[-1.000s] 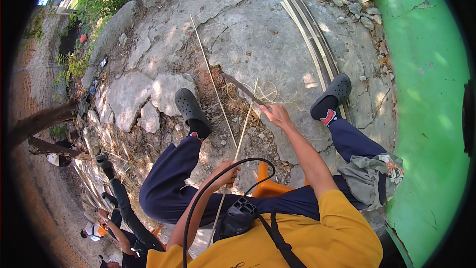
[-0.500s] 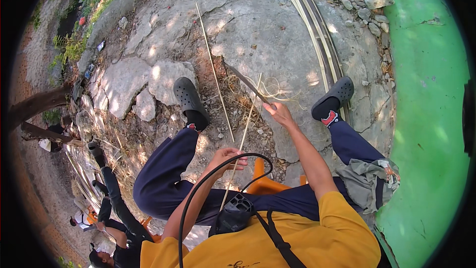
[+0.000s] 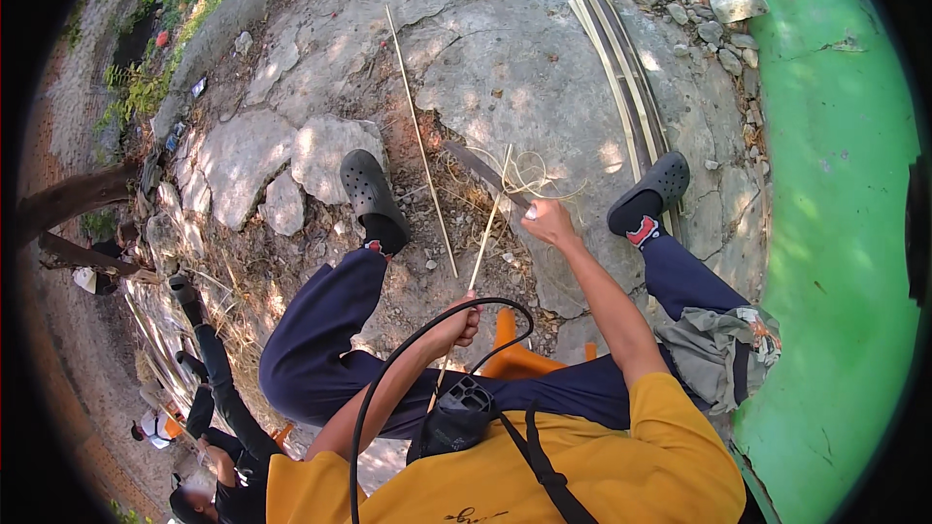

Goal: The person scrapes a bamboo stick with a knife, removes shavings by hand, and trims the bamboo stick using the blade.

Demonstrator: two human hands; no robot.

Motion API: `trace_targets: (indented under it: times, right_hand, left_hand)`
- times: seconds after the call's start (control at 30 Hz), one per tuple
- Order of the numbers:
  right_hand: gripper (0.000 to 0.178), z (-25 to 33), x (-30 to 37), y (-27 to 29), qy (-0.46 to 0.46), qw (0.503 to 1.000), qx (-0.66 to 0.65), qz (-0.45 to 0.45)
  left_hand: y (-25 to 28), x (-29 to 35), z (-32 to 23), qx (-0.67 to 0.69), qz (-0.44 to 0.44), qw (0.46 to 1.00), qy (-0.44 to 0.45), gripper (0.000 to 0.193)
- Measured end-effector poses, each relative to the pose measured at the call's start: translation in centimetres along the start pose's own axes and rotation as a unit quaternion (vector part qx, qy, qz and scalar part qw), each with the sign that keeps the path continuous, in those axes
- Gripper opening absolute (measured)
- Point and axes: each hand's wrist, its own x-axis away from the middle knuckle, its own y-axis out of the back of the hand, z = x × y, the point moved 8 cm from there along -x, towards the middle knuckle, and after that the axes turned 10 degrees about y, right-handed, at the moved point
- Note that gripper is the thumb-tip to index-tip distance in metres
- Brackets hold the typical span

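Note:
A long-bladed knife (image 3: 478,169) with a dark, wide blade is in my right hand (image 3: 551,224), whose fingers wrap its handle. The blade points up and left and crosses near the upper end of a thin pale strip (image 3: 483,247), which looks like split bamboo. My left hand (image 3: 454,326) is closed around that strip lower down, in front of my lap. Thin curled shavings (image 3: 529,175) lie on the ground beside the blade.
Another pale strip (image 3: 416,121) lies on the cracked concrete. Several longer strips (image 3: 621,68) lie beyond my right shoe (image 3: 652,191). A black cable (image 3: 364,398) loops past my left arm. Another person (image 3: 228,466) sits at lower left. A green surface (image 3: 835,233) borders the right.
My left hand has gone from loosely spread fingers to a closed grip on the strip. The knife has turned so more of its blade's flat side shows.

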Motion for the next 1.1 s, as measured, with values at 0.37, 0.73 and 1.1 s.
trace_targets:
  times: [0.37, 0.73, 1.1]
  right_hand:
    - [0.028, 1.5, 2.8, -5.4, -0.041, 0.975, -0.216, -0.039]
    - [0.031, 4.5, 1.5, -10.6, -0.131, 0.897, -0.420, 0.036]
    - [0.024, 5.2, 1.6, -6.8, -0.127, 0.882, -0.448, 0.065]
  left_hand:
    - [-4.6, 16.2, -12.8, -0.753, -0.361, 0.522, -0.175, 0.024]
    - [-21.7, 21.9, -34.3, -0.774, -0.526, 0.325, -0.137, 0.041]
    - [4.0, 12.7, -6.2, -0.360, -0.548, 0.735, -0.174, 0.076]
